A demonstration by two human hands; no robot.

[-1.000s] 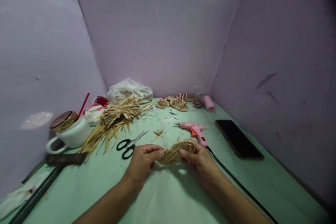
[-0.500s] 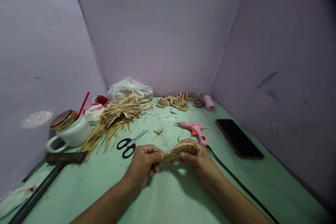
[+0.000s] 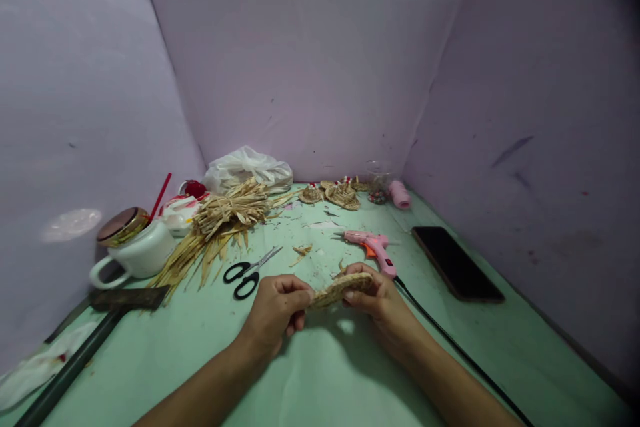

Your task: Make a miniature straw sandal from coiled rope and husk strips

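Observation:
Between my hands is a flat, tan woven straw piece (image 3: 330, 293), tilted and held a little above the green table. My left hand (image 3: 277, 310) pinches its left edge between thumb and fingers. On the other side, my right hand (image 3: 375, 297) grips the right part, thumb on the near face and fingers behind. A thin loose strand sticks up from the far edge. Beyond my right hand lies a pink glue gun (image 3: 367, 245), its black cord running toward the near right. Black-handled scissors (image 3: 250, 273) rest open just past my left hand.
At left are a bundle of dried straw (image 3: 227, 213), a white mug (image 3: 143, 253) with a jar on it, and a hammer (image 3: 127, 299). Small woven hats (image 3: 340, 195), a clear bead cup (image 3: 379, 190) and pink thread (image 3: 399, 194) stand behind. A phone (image 3: 456, 263) lies right.
My hands keep the same hold on the woven straw piece, which tilts very slightly. The whole view has shifted a little; nothing else has moved.

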